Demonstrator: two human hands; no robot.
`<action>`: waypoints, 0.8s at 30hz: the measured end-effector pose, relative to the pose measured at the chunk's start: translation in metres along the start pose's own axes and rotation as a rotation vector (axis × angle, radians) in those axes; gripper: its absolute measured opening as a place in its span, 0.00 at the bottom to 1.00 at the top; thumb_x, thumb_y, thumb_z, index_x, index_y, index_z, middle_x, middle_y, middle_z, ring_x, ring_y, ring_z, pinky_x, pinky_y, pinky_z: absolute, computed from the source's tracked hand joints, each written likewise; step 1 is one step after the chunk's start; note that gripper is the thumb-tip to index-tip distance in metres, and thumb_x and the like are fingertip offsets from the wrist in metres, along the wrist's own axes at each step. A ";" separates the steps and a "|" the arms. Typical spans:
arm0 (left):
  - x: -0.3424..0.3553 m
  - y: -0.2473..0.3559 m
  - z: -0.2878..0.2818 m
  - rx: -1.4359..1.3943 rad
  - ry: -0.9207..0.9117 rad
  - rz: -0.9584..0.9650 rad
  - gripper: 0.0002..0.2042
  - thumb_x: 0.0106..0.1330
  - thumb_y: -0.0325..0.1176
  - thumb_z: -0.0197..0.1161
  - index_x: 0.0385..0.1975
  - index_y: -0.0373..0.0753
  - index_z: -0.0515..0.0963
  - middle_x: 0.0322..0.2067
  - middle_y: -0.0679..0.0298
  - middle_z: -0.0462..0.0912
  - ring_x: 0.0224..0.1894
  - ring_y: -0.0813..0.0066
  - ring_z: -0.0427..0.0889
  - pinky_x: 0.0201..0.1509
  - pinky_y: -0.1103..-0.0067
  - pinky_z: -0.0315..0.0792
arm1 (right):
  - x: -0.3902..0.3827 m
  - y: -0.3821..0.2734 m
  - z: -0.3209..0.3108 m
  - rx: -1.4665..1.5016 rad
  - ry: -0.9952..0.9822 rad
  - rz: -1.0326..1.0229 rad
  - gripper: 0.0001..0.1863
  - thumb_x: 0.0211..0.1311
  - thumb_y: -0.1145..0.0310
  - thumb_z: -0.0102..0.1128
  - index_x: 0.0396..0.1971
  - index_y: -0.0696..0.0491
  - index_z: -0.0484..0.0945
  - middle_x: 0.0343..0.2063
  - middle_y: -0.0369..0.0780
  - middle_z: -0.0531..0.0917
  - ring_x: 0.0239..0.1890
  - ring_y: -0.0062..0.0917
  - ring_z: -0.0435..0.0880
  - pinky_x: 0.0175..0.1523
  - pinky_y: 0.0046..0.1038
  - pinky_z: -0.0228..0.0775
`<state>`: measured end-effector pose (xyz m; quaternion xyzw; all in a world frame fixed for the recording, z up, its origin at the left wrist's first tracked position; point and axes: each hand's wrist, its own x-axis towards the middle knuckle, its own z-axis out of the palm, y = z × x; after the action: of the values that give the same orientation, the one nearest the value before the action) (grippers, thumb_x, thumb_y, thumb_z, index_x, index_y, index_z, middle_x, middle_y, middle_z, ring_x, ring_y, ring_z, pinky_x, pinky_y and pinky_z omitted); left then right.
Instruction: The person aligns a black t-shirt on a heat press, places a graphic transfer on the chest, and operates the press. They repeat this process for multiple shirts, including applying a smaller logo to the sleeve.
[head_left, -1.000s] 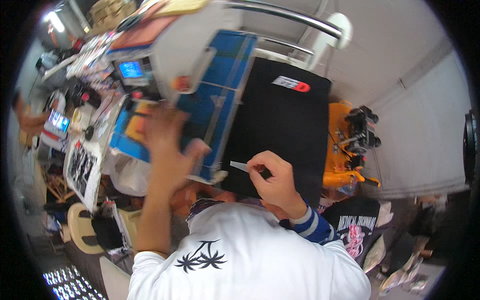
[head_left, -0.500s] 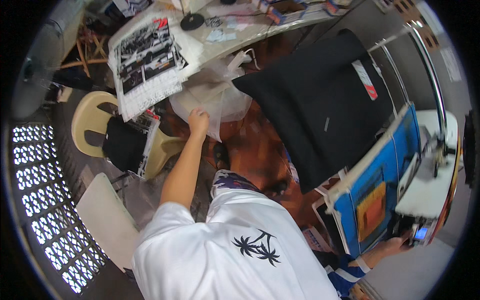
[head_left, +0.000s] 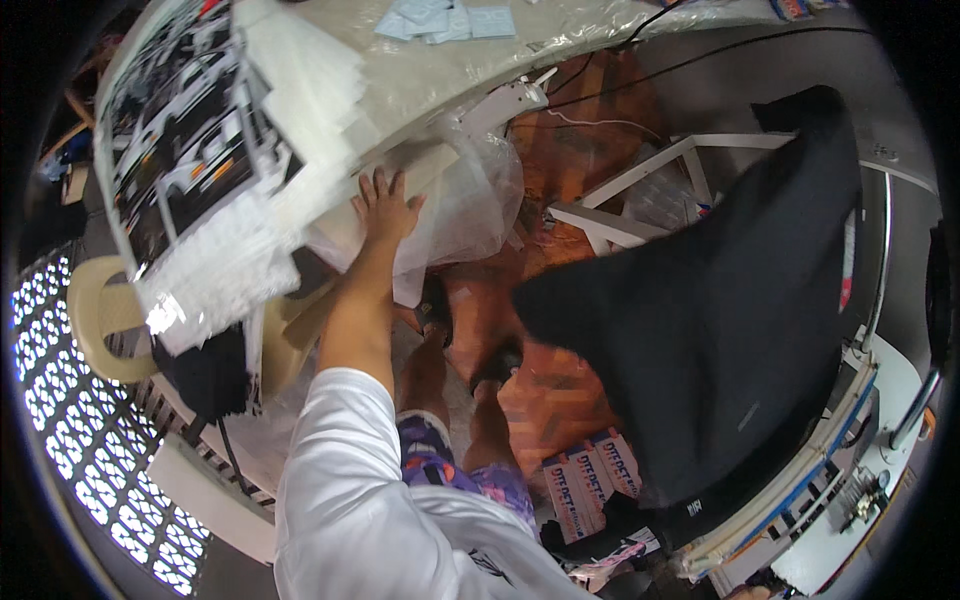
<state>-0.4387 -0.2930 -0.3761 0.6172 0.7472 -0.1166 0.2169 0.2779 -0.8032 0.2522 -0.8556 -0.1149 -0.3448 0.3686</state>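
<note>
My left hand (head_left: pixel 387 208) reaches forward with its fingers spread. It is over a pale flat board or sheet (head_left: pixel 430 172) beside a clear plastic bag (head_left: pixel 480 195), at the near edge of the table. I cannot tell whether it touches them. Left of the hand, printed sheets (head_left: pixel 190 140) with black-and-white car pictures overhang the table, with translucent film (head_left: pixel 215 245) along their near side. A large black cloth (head_left: pixel 720 320) drapes over a stand on the right. My right hand is not in view; a small skin-toned patch at the lower right edge is too cut off to identify.
A beige plastic chair (head_left: pixel 95 320) stands at the left, near a lattice wall (head_left: pixel 100 430). Red-and-white cartons (head_left: pixel 592 485) lie on the brown floor (head_left: pixel 545 410). A white frame (head_left: pixel 610 225) and a black cable (head_left: pixel 700 60) are at the back right. A machine (head_left: pixel 860 500) stands at the right.
My left hand has gone from closed to spread, and the view has shifted closer to the table. The black cloth, flatter before, now hangs in folds. A hand at the machine has dropped out of sight.
</note>
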 end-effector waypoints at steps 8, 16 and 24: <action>0.153 0.081 -0.016 -0.017 -0.221 0.236 0.30 0.75 0.54 0.47 0.69 0.40 0.70 0.71 0.47 0.67 0.74 0.49 0.65 0.79 0.61 0.57 | 0.018 0.016 -0.023 -0.023 0.018 0.096 0.36 0.74 0.43 0.46 0.73 0.49 0.63 0.74 0.40 0.64 0.72 0.38 0.61 0.72 0.48 0.57; 0.006 0.048 -0.036 -0.548 -0.215 0.337 0.17 0.75 0.39 0.57 0.51 0.33 0.83 0.48 0.47 0.87 0.52 0.53 0.85 0.57 0.66 0.76 | 0.027 0.063 -0.054 0.304 -0.074 0.234 0.42 0.76 0.34 0.42 0.74 0.52 0.62 0.74 0.41 0.66 0.73 0.39 0.65 0.74 0.49 0.55; -0.088 0.240 -0.255 -1.405 -1.100 0.277 0.21 0.81 0.46 0.53 0.58 0.34 0.80 0.52 0.61 0.85 0.56 0.66 0.82 0.65 0.71 0.72 | 0.021 0.106 -0.056 0.167 0.029 0.162 0.42 0.77 0.42 0.51 0.79 0.52 0.49 0.73 0.50 0.65 0.72 0.40 0.68 0.76 0.43 0.55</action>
<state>-0.2384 -0.2070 -0.0884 0.2838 0.3559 0.1152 0.8829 0.3129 -0.9181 0.2353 -0.8233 -0.0684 -0.3153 0.4671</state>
